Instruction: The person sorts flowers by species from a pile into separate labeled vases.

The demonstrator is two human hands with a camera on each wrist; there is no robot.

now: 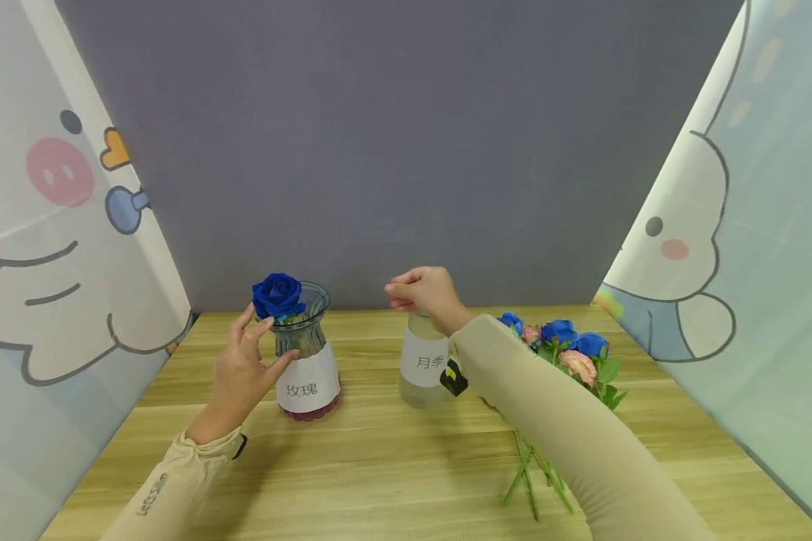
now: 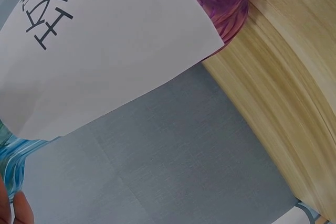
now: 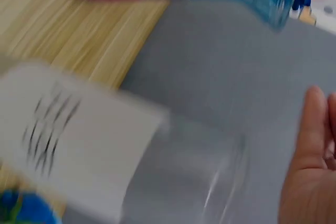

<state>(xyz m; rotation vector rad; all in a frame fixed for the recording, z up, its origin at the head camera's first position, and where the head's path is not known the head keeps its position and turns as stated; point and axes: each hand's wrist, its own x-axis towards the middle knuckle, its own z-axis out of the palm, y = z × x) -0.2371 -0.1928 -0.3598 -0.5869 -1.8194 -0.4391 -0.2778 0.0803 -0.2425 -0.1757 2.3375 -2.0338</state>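
A blue rose [image 1: 277, 295] stands in a glass vase [image 1: 316, 336] at the left, its bloom at the rim. The vase has blue glass above, a purple base and a white paper label [image 2: 121, 51]. My left hand [image 1: 239, 370] holds the vase at its neck, thumb against the near side and fingers by the rim below the bloom. A clear glass vase [image 1: 419, 395], also labelled, stands to its right. Above that vase's mouth is my right hand [image 1: 426, 289], thumb and fingertips close together, with nothing visible between them. The right wrist view is blurred.
A bunch of blue and pink flowers [image 1: 578, 364] with green stems [image 1: 531, 481] lies on the wooden table [image 1: 372, 466] at the right, partly hidden by my right forearm. A grey panel [image 1: 392, 150] stands behind, and cartoon-printed sheets [image 1: 74, 300] flank both sides.
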